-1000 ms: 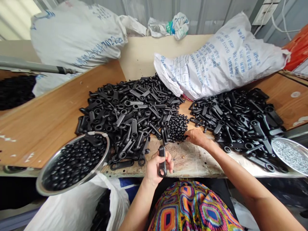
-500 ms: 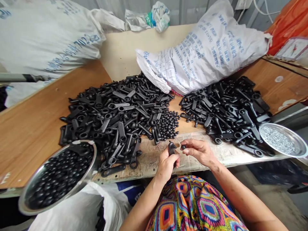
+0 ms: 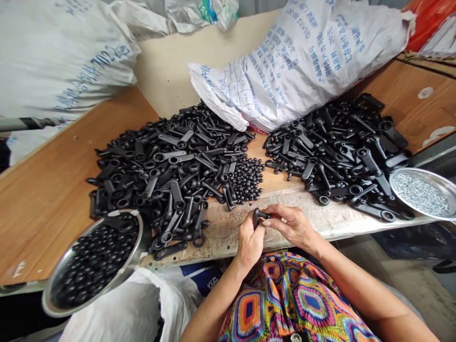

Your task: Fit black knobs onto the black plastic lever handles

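Observation:
Near the table's front edge my left hand (image 3: 250,240) is closed around a black plastic crank handle (image 3: 257,217), its short stub pointing right. My right hand (image 3: 290,223) pinches a small black ball knob (image 3: 267,216) against the end of that stub; fingers partly hide the knob. Just beyond my hands lies a cluster of small black balls (image 3: 249,179). A big heap of black crank handles (image 3: 171,171) spreads to the left of it, and a second heap of handles (image 3: 342,161) lies to the right.
A metal bowl of black balls (image 3: 96,261) stands at the front left. On the right edge sits a metal dish of small silvery pins or screws (image 3: 422,192). A printed white sack (image 3: 285,71) slumps at the back; another white sack (image 3: 64,61) is at the left. Wooden boards (image 3: 117,114) flank the table.
My right hand has moved left, bringing the ball knob from a small gap onto the handle's stub. The handle has tilted slightly in my left hand. The view has shifted a little.

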{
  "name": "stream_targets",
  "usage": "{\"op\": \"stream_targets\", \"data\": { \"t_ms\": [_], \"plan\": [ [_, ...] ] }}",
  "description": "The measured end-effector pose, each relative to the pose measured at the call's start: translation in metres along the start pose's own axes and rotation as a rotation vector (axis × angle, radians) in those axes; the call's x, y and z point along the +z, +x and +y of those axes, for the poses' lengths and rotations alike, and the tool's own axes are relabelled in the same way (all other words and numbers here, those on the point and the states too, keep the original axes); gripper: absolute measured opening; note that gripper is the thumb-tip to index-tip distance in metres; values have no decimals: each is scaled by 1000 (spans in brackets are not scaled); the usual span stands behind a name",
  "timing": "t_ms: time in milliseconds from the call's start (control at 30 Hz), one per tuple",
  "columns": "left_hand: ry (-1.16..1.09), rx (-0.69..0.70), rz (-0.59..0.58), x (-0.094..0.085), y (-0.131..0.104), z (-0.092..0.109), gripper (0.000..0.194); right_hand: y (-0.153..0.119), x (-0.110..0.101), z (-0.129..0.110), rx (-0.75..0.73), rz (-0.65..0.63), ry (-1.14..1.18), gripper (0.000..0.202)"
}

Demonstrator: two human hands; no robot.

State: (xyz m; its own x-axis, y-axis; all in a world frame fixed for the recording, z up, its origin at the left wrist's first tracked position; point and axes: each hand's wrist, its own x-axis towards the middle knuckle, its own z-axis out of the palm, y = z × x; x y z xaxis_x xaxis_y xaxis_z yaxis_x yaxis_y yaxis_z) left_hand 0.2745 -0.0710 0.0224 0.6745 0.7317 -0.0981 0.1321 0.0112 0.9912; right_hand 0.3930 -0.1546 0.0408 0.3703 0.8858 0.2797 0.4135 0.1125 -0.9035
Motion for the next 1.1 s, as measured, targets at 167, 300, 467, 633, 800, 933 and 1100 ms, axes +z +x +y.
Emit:
{"op": "stream_targets", "data": {
  "t_ms": [167, 300, 467, 633, 800, 933, 1100],
  "plan": [
    [30, 39, 33, 1, 1, 0, 13, 0, 5, 3, 56, 98, 161, 15],
    [91, 122, 70, 0, 0, 1, 17, -1, 10, 2, 80, 162, 268, 11],
    [138, 157, 107, -3, -2, -1, 22, -1, 15, -2, 148, 205, 322, 11],
    [74, 130, 133, -4, -6, -3, 32, -2, 24, 0, 236, 203, 536, 9],
    [172, 122, 133, -5, -1, -12, 38, -1, 31, 13, 273, 193, 558, 11],
    [398, 107, 0, -6, 17, -21, 38, 10, 7, 30, 289, 0, 135, 18],
    [440, 55, -143, 2, 34, -31, 27, 18, -37, 16, 196, 64, -157, 40]
  ]
}}
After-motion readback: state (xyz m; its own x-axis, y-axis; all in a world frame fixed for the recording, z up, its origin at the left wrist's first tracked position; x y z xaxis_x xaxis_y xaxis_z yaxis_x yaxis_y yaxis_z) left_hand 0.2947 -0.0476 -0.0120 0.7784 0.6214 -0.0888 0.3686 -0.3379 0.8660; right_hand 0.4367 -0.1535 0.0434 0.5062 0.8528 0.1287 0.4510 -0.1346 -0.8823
